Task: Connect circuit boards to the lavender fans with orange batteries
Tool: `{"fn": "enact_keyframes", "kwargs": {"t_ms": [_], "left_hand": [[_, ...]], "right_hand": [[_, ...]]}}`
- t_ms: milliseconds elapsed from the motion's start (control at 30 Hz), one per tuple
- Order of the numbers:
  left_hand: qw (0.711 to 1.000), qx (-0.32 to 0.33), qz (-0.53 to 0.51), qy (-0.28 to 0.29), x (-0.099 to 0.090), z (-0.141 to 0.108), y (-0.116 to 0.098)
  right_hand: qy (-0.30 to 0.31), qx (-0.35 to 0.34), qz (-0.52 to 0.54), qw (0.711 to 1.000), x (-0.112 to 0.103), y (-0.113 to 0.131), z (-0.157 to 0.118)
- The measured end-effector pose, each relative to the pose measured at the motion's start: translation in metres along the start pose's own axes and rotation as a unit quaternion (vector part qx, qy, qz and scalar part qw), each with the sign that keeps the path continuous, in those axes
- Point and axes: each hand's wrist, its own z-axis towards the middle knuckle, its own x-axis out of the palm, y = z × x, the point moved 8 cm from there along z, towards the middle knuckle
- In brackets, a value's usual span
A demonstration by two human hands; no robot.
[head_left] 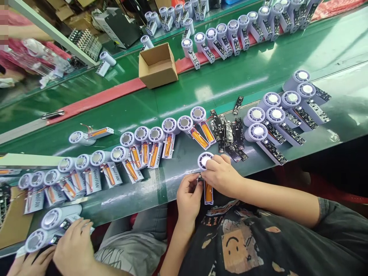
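Observation:
At the bench's near edge, a lilac handheld fan (205,159) lies with its round head away from me and its handle open, showing an orange battery cell (208,194). My right hand (222,174) is closed over the fan's neck, hiding part of the head. Close beside the handle, my left hand (189,195) is closed in a pinch. A small dark bit shows between its fingertips, too little to name. Loose black circuit boards (229,132) are piled just beyond my hands.
Open fans with orange cells (155,147) line the bench to the left; fans with boards fitted (276,115) stand at right. A cardboard box (158,67) and more fans (221,38) are farther back. A co-worker's hands (74,245) handle fans at lower left.

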Motion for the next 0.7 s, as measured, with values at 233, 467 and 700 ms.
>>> {"fn": "enact_keyframes", "kwargs": {"t_ms": [233,467,700], "left_hand": [[0.998,-0.003,-0.066,-0.003,0.003,0.007,0.005],[0.989,-0.084,-0.125,-0.002,0.004,0.007,0.014],[0.993,-0.072,-0.080,0.038,0.007,0.006,0.015]], "right_hand": [[0.040,0.041,0.052,0.997,0.009,-0.011,0.003],[-0.118,-0.016,0.229,0.966,-0.041,-0.035,-0.010],[0.024,-0.132,0.199,0.971,-0.018,-0.015,-0.029]]}}
